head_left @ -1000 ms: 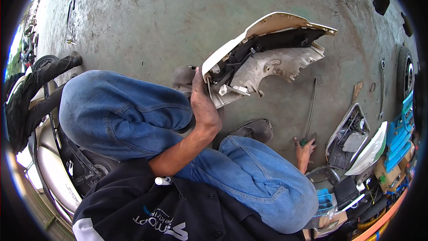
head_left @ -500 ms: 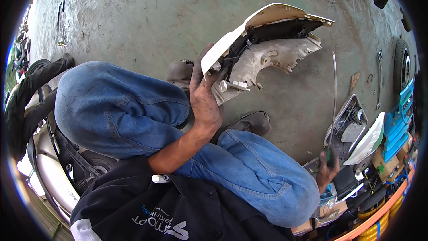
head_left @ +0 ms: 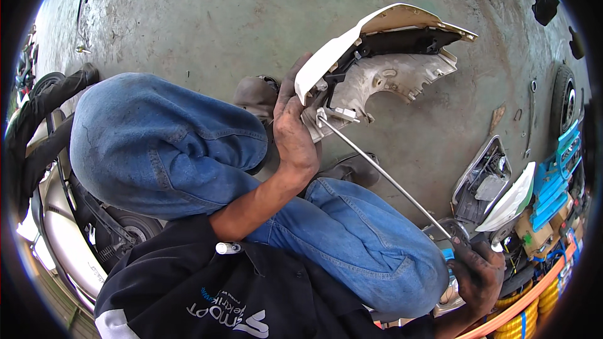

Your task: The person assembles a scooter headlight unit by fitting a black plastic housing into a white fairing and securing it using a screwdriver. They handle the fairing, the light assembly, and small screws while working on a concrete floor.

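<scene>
A person squats on a gray concrete floor (head_left: 188, 19) with both knees in blue jeans (head_left: 163, 138) bent up. The left hand (head_left: 292, 129) is dirty and reaches up to a white plastic cover (head_left: 377, 56) from a scooter. Its fingers (head_left: 290, 85) wrap around the near edge of the cover and hold it tilted up off the floor, with the dark inside part showing. The right hand (head_left: 477, 273) is low on the right side, beside the right knee. Its fingers are curled tight around the handle of a long thin screwdriver (head_left: 383, 176). The metal rod of the screwdriver runs up and to the left, and its tip touches a small metal bracket (head_left: 333, 114) at the bottom of the cover, just beside the left hand. A brown shoe (head_left: 254, 94) sits on the floor behind the left hand. To the right lie another scooter part (head_left: 483, 179) with a shiny inside, a blue plastic tray (head_left: 556, 179), and a small black wheel (head_left: 562, 97). On the left side stands part of a scooter (head_left: 59, 226) with a pale body.
</scene>
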{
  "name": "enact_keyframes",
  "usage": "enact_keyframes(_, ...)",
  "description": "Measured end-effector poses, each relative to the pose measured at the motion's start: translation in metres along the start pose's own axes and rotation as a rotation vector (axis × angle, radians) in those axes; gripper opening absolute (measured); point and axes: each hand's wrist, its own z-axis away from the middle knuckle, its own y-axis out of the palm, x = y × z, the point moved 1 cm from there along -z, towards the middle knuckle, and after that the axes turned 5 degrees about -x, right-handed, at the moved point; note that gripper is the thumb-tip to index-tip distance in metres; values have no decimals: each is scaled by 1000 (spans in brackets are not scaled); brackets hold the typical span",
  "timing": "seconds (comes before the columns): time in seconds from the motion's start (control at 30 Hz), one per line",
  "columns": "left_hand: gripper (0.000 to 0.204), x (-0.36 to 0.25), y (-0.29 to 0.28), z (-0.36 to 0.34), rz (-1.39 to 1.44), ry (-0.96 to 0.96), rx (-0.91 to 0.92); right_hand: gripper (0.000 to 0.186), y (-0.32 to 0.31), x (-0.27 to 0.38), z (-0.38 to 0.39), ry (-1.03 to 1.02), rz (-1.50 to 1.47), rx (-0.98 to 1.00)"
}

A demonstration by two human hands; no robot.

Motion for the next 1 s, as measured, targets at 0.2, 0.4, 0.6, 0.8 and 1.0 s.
enact_keyframes(0.2, 54, 2, -2, -1, -131, 50, -9, 52, 6, -5, -1, 105, -198, 44)
enact_keyframes(0.4, 53, 3, -1, -1, -2, 19, 3, 54, 2, -13, 11, 31, -155, 3)
enact_keyframes(0.6, 47, 0, 8, 3, -78, 5, 2, 53, 19, -11, -2, 63, -162, 28)
enact_keyframes(0.8, 47, 4, 1, 2, 74, -12, 7, 49, 41, -20, -2, 96, -94, -38)
enact_keyframes(1.0, 47, 6, 1, 1, 76, -22, -17, 50, 45, -19, -8, 64, -95, -86)
